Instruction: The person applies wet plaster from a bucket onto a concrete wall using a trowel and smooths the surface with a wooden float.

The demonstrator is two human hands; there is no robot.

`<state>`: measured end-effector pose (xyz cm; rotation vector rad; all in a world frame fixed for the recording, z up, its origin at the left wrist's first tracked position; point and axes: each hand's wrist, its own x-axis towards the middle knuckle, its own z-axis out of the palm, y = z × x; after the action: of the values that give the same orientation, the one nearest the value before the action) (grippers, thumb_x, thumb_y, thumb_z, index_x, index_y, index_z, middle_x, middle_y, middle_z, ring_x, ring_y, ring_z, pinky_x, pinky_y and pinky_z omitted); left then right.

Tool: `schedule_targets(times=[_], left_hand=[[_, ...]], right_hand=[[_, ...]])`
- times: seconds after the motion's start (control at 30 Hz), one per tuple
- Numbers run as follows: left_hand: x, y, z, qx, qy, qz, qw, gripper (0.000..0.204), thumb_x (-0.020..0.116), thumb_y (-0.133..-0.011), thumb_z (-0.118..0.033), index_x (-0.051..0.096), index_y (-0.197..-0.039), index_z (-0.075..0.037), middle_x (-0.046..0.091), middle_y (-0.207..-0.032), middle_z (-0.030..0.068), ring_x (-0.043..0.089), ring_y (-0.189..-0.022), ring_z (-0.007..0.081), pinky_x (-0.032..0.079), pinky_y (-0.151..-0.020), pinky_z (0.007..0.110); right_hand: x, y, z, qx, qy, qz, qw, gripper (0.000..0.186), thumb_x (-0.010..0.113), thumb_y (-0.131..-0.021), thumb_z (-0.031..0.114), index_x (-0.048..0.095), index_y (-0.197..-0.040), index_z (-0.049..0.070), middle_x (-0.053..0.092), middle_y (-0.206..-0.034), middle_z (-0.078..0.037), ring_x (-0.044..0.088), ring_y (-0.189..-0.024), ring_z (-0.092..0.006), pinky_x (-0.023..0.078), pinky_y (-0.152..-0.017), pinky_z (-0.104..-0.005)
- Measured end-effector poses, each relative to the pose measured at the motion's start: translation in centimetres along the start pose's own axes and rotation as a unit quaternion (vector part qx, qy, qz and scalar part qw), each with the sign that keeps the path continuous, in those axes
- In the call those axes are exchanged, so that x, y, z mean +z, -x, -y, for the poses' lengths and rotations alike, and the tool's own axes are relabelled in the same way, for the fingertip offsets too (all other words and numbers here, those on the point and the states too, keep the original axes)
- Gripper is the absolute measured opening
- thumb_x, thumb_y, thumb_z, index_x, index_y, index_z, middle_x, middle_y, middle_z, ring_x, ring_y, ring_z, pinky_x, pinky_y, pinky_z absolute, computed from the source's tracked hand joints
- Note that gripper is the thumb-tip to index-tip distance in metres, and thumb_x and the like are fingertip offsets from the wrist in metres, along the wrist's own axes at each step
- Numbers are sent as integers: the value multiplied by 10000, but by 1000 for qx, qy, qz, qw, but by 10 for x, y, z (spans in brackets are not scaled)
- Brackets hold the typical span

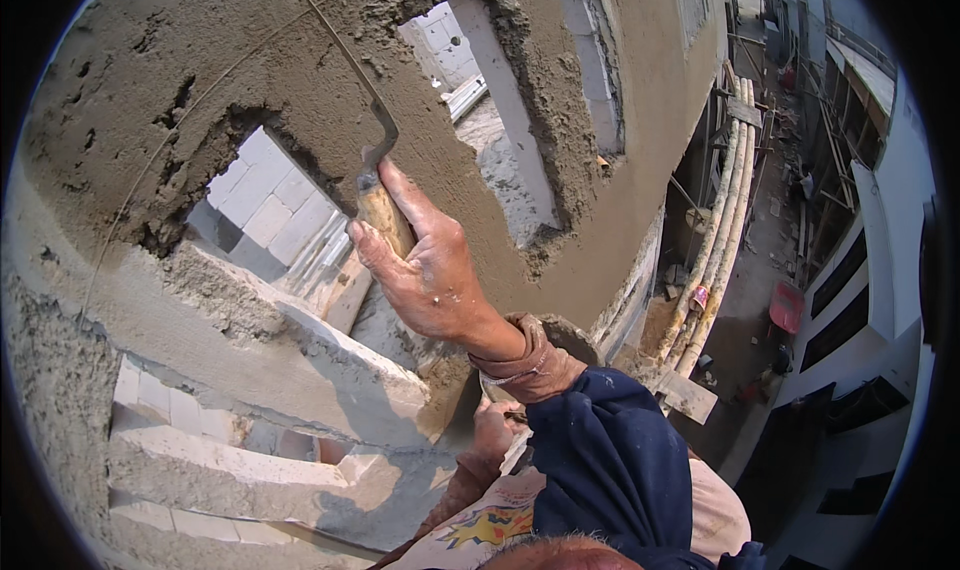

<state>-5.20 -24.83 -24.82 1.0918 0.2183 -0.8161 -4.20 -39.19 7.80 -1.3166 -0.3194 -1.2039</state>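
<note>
My right hand (425,270) grips the worn wooden handle (385,215) of a trowel, its thin metal blade (340,55) seen nearly edge-on against the rough grey-brown mortar (220,50) on the wall. The trowel is above and between two rough-edged openings (265,195) (505,150). Lower down, my left hand (490,435) is closed on a short dark handle (515,417), partly hidden behind my right sleeve. A grey, mortar-smeared board or container (560,340) shows just above it; I cannot tell its full shape.
On the right, long bamboo poles (715,230) and planks (685,395) stand out from the wall high over a narrow alley (760,270). A red wheelbarrow (785,307) and people (775,375) are below, facing a white building (850,340). Concrete ledges (250,470) cross the lower left.
</note>
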Motion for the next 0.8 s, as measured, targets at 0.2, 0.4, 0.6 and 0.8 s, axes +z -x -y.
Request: schedule_targets(times=[0.2, 0.4, 0.6, 0.8], left_hand=[[-9, 0, 6, 15, -86, -7, 996, 613, 552, -814, 65, 425, -1384, -122, 620, -1189, 194, 712, -971, 387, 654, -787, 525], [24, -13, 25, -10, -178, 1, 984, 641, 567, -802, 51, 478, -1418, -104, 647, -1153, 132, 715, -908, 280, 651, -690, 451], [59, -7, 29, 5, -209, 26, 977, 664, 616, -793, 111, 430, -1428, 71, 655, -1186, 156, 684, -979, 263, 619, -819, 383], [42, -34, 41, 60, -184, 42, 980, 637, 591, -797, 111, 456, -1410, 4, 657, -1176, 148, 691, -944, 247, 626, -770, 383]], right_hand=[[-173, 152, -13, 396, 155, 162, 891, 539, 648, -968, 267, 530, -1370, -72, 664, -1128, -283, 669, -1072, -314, 515, -919, -407], [-291, 304, -60, 411, 424, 349, 728, 354, 650, -846, 210, 664, -1094, -42, 680, -812, -255, 669, -698, -427, 547, -648, -456], [-253, 332, -73, 561, 282, 264, 732, 260, 604, -957, 240, 694, -1004, 1, 685, -767, -145, 644, -621, -282, 528, -563, -392], [-278, 330, -92, 700, -99, 115, 698, 256, 601, -1035, 257, 652, -1055, 6, 672, -769, -53, 618, -547, -140, 493, -462, -268]])
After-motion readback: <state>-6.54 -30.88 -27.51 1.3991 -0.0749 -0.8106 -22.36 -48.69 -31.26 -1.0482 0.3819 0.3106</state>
